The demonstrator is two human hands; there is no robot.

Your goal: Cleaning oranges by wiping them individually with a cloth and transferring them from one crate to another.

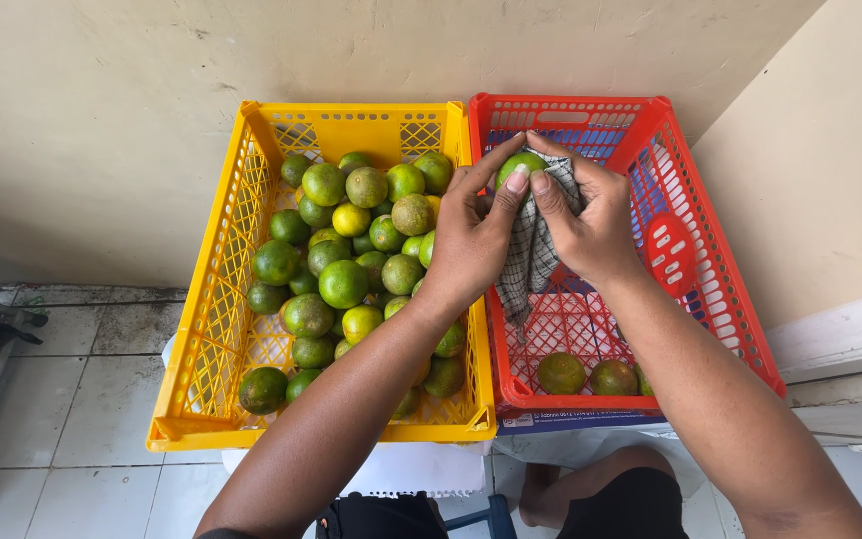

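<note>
Looking down from the head camera, two plastic crates are seen side by side against a beige wall. A green citrus fruit [521, 163] is held up between both hands, right above the near-left part of the red crate [710, 289]. The left hand [471, 235] is curled around the fruit's left side, thumb pressed against it, fingers closed but not tightly clenched. The right hand [586, 215] is wrapped around a checked cloth [531, 255], which is pinched against the fruit's right side and underside; the rest of the cloth is left hanging down into the red crate. So both hands are closed on something: fruit for the left, cloth plus fruit for the right.

The yellow crate [202, 329] on the left is loaded with a big pile of green and yellowish citrus [343, 283], partly hidden by the left forearm. Only a few fruits [561, 372] are lying in the red crate, at its near edge, well below the hands. Both crates are set on something white, and grey floor tiles [82, 399] are visible to the left. The person's knees in dark shorts can be made out at the bottom edge.
</note>
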